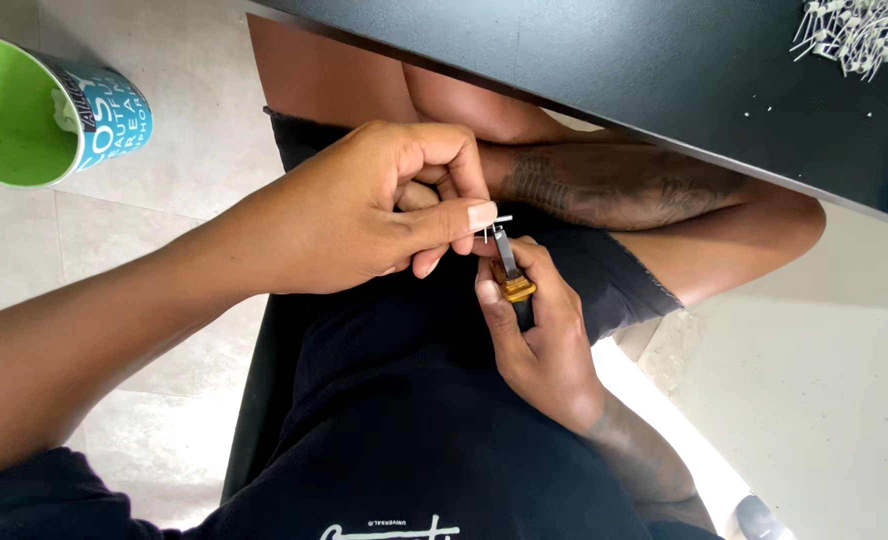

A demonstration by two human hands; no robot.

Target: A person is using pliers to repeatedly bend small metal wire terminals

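Right grip (534, 330) around yellow-collared tool (511, 275)

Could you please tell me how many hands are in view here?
2. The left hand pinches a small metal pin over the lap; the right hand, just below it, grips a yellow-handled tool against that pin.

**Hands and small tool over the lap**

Left hand (364, 215) pinches a small metal pin (497, 222) between thumb and fingertips. Right hand (539, 340) grips a yellow-handled tool (512, 275), blade tip touching the pin. Green cup (44, 110) stands on the floor; loose white pins (854, 30) lie on the black table (664, 70).
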